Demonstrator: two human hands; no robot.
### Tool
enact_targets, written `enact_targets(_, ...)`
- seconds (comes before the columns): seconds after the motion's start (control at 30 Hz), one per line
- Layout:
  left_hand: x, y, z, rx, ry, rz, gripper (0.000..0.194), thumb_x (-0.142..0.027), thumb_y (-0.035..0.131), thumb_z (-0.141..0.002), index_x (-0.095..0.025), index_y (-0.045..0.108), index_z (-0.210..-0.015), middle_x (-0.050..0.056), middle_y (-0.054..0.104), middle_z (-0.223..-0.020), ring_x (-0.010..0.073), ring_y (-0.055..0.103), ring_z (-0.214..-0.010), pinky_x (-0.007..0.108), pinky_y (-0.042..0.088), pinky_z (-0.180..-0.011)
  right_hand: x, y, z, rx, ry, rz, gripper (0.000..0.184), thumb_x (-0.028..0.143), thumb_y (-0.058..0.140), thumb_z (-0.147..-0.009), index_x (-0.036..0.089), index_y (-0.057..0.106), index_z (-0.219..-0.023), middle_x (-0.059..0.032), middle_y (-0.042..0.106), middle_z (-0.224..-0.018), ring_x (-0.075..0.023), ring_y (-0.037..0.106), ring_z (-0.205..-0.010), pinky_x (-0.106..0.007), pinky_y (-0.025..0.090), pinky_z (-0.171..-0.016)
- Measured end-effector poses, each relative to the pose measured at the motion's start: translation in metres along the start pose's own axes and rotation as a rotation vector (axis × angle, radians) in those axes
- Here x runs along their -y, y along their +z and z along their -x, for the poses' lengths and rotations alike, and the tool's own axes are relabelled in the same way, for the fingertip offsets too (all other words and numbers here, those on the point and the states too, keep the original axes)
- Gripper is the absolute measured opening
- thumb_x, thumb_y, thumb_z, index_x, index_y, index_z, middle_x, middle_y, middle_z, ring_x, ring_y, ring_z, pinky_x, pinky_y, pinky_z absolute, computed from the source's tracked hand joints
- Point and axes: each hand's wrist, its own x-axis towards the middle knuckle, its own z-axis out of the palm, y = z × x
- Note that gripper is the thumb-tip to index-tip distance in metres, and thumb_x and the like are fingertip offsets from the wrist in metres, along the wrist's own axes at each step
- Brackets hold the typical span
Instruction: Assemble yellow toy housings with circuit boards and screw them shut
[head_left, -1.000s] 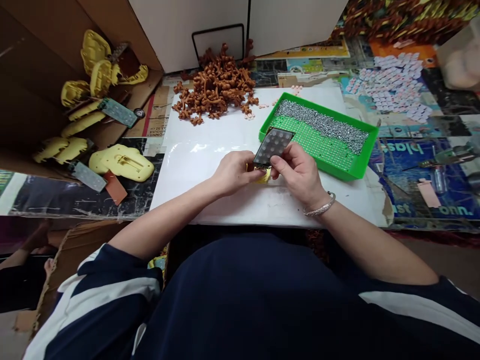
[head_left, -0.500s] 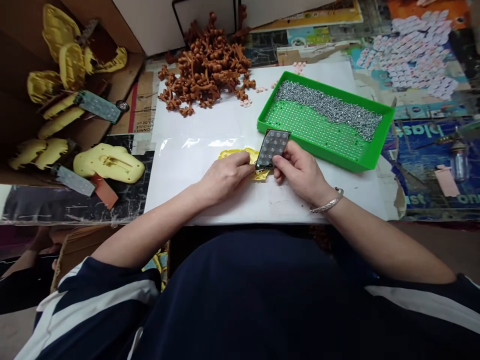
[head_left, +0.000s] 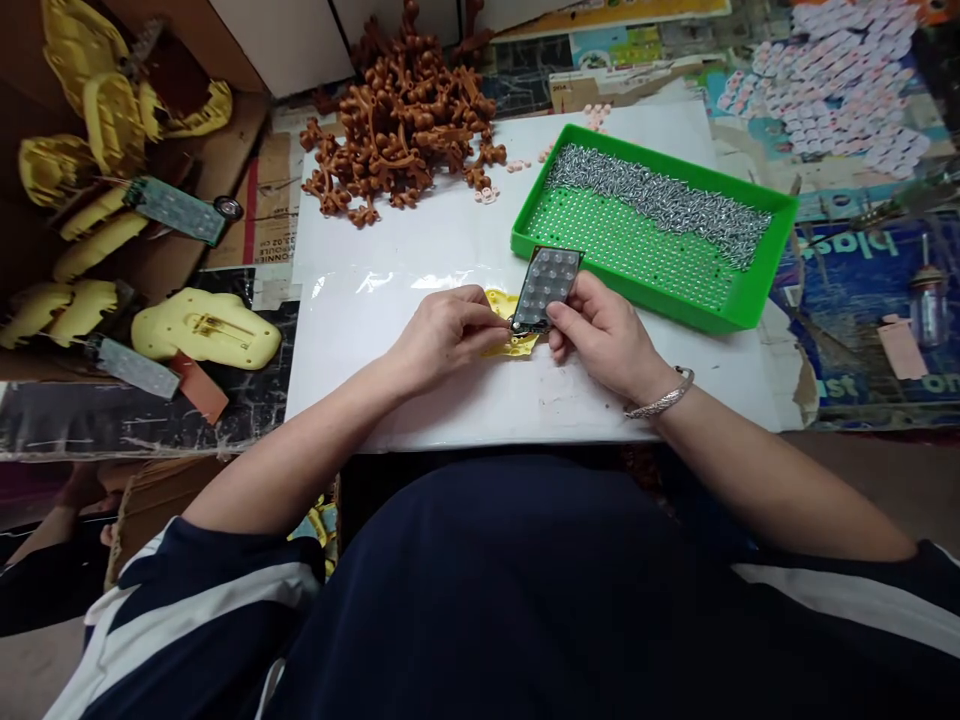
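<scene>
My right hand (head_left: pixel 611 335) pinches a dark flat circuit board with rows of clear round bumps (head_left: pixel 550 285) by its right edge, tilted above the white work surface. The fingertips of my left hand (head_left: pixel 450 335) are closed together at the board's lower left corner; whether something small is between them I cannot make out. Beneath the board and partly behind my left fingers lies a yellow plastic shell (head_left: pixel 514 345), mostly hidden. Just beyond the board stands a green tray (head_left: pixel 645 295) with many small silver screws (head_left: pixel 660 200) heaped along its far side.
Brown plastic parts (head_left: pixel 409 125) are piled at the back. On the left, a cardboard box (head_left: pixel 232 60) holds yellow shells (head_left: pixel 112 120), with another yellow shell (head_left: pixel 206 328) in front. Small pale pieces (head_left: pixel 832 90) lie at the far right, near a clear bottle (head_left: pixel 930 305).
My left hand has shifted slightly left, its fingers more extended toward the board's corner. My right hand still holds the board. The camera view has moved a little.
</scene>
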Motion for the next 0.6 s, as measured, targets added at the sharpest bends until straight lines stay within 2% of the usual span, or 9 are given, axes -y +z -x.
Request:
enact_targets(0.3,0.003,0.013,0.003,-0.101,0.038,-0.111,0.011,-0.016,0.065,-0.084,-0.017,0.074,-0.077,0.002,0.063,-0.075,0.0099,0.055,-0.063,0.021,0.041,-0.059,0.002,0.001,0.0,-0.015,0.016,-0.019,0.011,0.026,0.052,-0.093,0.023,0.043,-0.087,0.0061,0.054,-0.058,-0.0113,0.055,-0.047,-0.025,0.047,-0.047)
enact_targets(0.6,0.004,0.019,0.006,-0.117,0.068,-0.242,0.013,-0.021,0.063,-0.087,-0.019,0.072,-0.077,0.001,0.06,-0.076,0.01,0.049,-0.061,0.022,0.035,-0.056,-0.001,-0.006,-0.004,0.118,-0.02,0.089,0.007,0.031,0.044,-0.099,0.025,0.043,-0.101,0.0071,0.049,-0.059,-0.0102,0.042,-0.042,-0.025,0.038,-0.043)
